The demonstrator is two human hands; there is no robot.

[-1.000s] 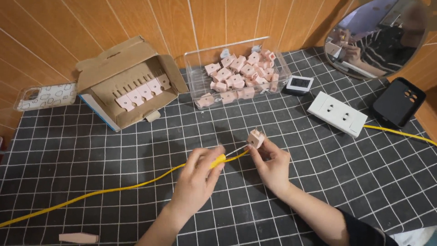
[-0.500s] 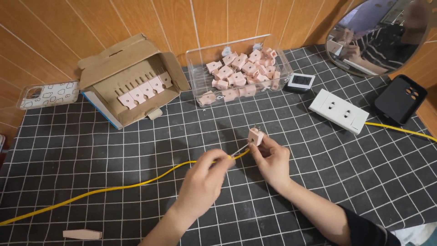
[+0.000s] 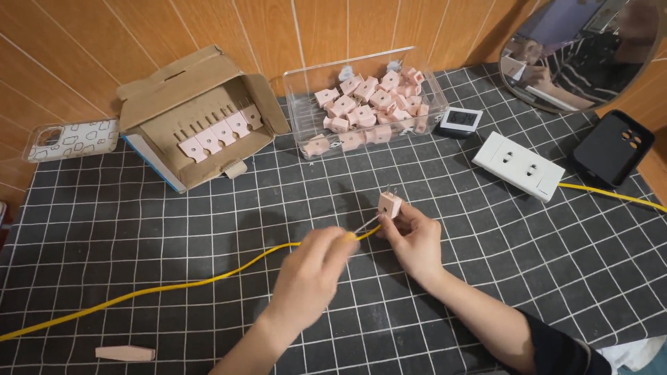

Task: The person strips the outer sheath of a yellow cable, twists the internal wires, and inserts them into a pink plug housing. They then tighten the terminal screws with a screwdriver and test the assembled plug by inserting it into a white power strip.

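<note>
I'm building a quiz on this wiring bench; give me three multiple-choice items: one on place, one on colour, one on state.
1. Where does the clear plastic bin of pink plugs sit?
A. right of the open cardboard box
B. at the near edge
C. on the round mirror

2. What colour is the thin cable in the left hand?
A. red
B. yellow
C. blue

3. How is the small pink plug at the right hand?
A. lying flat
B. inside the box
C. held up off the checked mat

A, bin beside box; B, cable plainly yellow; C, fingers lift it.

Open brown cardboard box [image 3: 201, 118] far left; small square screen [image 3: 460, 120] beside clear tub [image 3: 365, 104].
</note>
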